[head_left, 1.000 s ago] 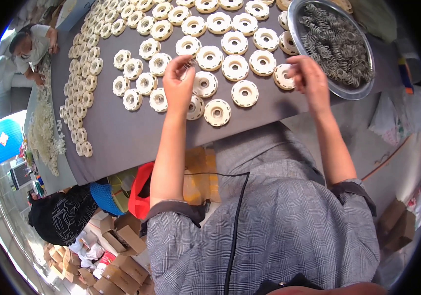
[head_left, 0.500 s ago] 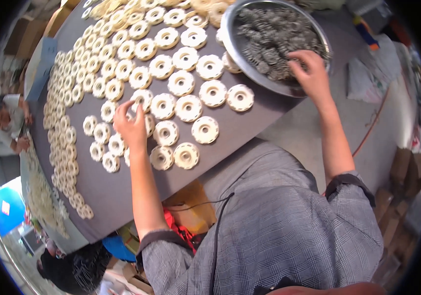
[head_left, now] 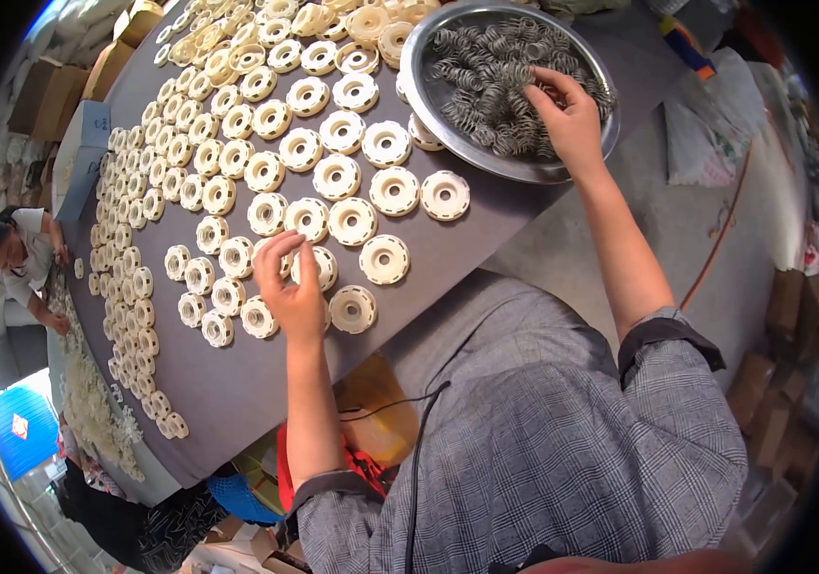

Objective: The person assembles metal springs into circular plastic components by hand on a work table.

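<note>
Many cream-coloured round plastic discs [head_left: 385, 259], each with a hole in the middle and a notched rim, lie in rows on the grey table. Over the near rows is my left hand [head_left: 296, 290], its thumb and fingers curved but apart; I see nothing between them. It covers part of the discs below. A wide metal bowl [head_left: 515, 170] full of coil springs [head_left: 486, 81] stands at the table's right. My right hand [head_left: 572, 124] reaches over its rim, thumb and forefinger closing on a spring in the pile. Some discs at the left of the near group [head_left: 200, 275] appear to hold springs.
Far left, a co-worker [head_left: 25, 258] sits at the table beside a pile of pale small parts [head_left: 94, 402]. A blue box [head_left: 84, 158] stands at the left edge. White sacks [head_left: 711, 124] and cardboard boxes [head_left: 768, 402] are on the floor at the right.
My left hand has moved right and nearer across the discs. My right hand has shifted left in the bowl, its fingers now at the springs. The whole view has shifted slightly.
</note>
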Available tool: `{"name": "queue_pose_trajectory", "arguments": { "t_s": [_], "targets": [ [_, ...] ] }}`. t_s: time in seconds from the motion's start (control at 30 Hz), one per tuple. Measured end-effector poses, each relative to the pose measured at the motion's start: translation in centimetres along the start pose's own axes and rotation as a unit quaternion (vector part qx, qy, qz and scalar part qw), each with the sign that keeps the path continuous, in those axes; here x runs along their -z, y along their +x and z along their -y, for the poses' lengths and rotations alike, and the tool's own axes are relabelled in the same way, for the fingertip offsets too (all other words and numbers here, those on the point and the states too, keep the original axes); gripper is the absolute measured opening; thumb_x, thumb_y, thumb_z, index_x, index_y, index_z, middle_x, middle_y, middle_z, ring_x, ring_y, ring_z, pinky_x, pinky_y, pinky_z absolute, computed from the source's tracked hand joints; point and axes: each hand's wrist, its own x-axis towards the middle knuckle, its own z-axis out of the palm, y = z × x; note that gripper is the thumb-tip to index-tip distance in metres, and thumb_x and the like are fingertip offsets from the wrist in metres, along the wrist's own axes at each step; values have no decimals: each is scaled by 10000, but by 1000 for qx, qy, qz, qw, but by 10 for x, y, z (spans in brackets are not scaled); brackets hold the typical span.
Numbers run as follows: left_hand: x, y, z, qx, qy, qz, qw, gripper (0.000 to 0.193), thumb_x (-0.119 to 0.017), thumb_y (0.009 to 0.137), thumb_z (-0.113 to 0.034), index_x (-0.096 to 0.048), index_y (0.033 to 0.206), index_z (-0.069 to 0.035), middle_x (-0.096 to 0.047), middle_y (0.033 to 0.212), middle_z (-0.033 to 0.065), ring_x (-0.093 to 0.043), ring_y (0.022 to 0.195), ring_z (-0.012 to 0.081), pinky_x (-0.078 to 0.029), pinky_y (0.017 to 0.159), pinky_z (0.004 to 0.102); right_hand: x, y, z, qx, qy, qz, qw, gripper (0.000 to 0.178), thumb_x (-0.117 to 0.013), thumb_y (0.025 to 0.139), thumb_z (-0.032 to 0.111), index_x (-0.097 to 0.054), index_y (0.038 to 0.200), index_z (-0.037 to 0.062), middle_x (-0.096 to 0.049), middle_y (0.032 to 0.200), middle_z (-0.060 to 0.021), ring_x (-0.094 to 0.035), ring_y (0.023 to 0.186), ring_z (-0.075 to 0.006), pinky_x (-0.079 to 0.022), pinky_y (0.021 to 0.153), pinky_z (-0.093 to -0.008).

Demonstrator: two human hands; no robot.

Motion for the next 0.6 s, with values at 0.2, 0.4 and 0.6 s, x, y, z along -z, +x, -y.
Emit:
{"name": "queue_pose_trajectory", "arguments": {
  "t_s": [0.2, 0.4, 0.6],
  "targets": [
    [-42, -8, -42, 87, -314, 108, 939, 377, -593, 755, 1, -496, 1118, -25, -526, 1067, 78, -550, 915, 156, -441, 772, 279, -43, -51, 53, -232, 275, 244, 901, 249, -582, 798, 124, -566, 1021, 15, -593, 861, -35, -558, 749, -77, -443, 601, -193],
    [-37, -4, -47, -2, -154, 110, 982, 270, -622, 735, -21, -578, 1001, -26, -561, 885, 49, -533, 771, 130, -439, 697, 245, -71, -91, 75, -288, 365, 380, 799, 265, -572, 820, 194, -551, 1016, 17, -576, 922, -55, -573, 773, -93, -501, 597, -232],
    [-33, -28, -39, 243, -357, 78, 898, 156, -607, 779, -44, -579, 929, -12, -573, 784, 11, -527, 727, 92, -429, 672, 208, -99, -120, 63, -121, 293, 308, 897, 206, -586, 817, 142, -561, 991, 34, -538, 774, 18, -477, 655, -35, -401, 542, -177]
  ]
}}
